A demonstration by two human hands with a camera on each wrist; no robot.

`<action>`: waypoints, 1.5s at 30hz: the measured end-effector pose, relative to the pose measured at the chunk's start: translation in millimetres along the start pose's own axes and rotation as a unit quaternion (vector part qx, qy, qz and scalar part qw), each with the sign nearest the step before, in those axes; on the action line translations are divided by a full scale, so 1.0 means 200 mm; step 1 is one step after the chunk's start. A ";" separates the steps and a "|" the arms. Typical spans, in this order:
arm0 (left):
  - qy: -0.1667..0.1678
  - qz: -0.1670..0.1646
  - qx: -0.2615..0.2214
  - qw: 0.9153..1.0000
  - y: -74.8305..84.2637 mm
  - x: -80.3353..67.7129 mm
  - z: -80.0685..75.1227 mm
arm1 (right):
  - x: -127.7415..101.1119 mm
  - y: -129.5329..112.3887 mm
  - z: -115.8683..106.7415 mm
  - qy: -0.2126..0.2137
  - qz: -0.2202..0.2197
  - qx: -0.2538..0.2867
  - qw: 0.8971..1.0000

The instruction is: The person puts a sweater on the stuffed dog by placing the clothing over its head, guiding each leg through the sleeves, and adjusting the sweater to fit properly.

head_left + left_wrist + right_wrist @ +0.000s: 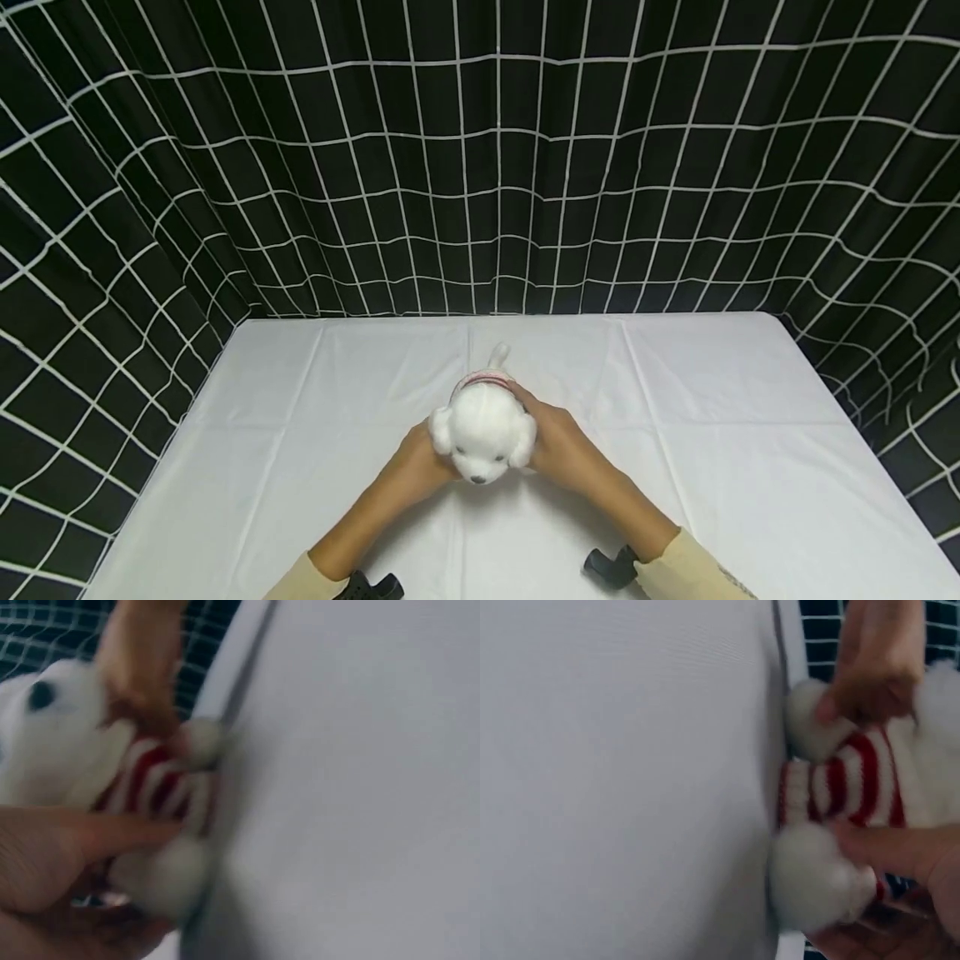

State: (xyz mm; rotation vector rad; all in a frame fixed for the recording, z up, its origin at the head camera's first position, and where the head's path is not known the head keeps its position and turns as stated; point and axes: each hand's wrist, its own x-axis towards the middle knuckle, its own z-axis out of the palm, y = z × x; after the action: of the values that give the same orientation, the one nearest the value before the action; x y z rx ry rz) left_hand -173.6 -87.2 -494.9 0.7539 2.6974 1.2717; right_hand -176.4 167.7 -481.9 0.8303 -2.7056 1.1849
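Note:
A white plush dog (481,427) stands near the middle of the table in the head view, its face towards me and its tail pointing away. It wears a red-and-white striped knitted sweater (859,780), plain in both wrist views. From the left side, my left hand (422,463) grips the toy low by a front leg. On the other side my right hand (561,443) holds it, with fingers reaching up along the body. In the right wrist view, the thumb lies across the sweater by a fluffy paw (810,874). The paws are close against the white cloth.
A white cloth (300,492) with fold creases covers the table. Black curtain with white netting (517,167) rises behind the far edge and along both sides. Dark wrist devices (611,568) sit at both cuffs.

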 end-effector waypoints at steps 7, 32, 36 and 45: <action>-0.015 -0.084 -0.082 0.993 -0.09 0.07 -0.14 | 0.04 0.07 -0.14 0.021 0.124 0.099 0.987; 0.092 0.016 0.089 0.992 -0.14 0.21 -0.10 | 0.14 0.12 -0.07 0.042 0.070 -0.095 0.992; 0.020 0.067 0.080 0.994 -0.15 0.23 -0.13 | 0.16 0.09 -0.09 -0.008 0.002 -0.110 0.994; -0.079 0.026 0.108 0.991 -0.19 0.27 -0.14 | 0.18 0.07 -0.08 -0.099 0.014 -0.162 0.982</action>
State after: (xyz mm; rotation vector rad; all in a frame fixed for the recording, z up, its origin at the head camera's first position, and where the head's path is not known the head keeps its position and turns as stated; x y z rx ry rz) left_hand -244.0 -103.2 -496.7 0.9110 2.7295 0.8950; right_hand -216.3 170.1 -470.5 0.9054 -2.9612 0.6644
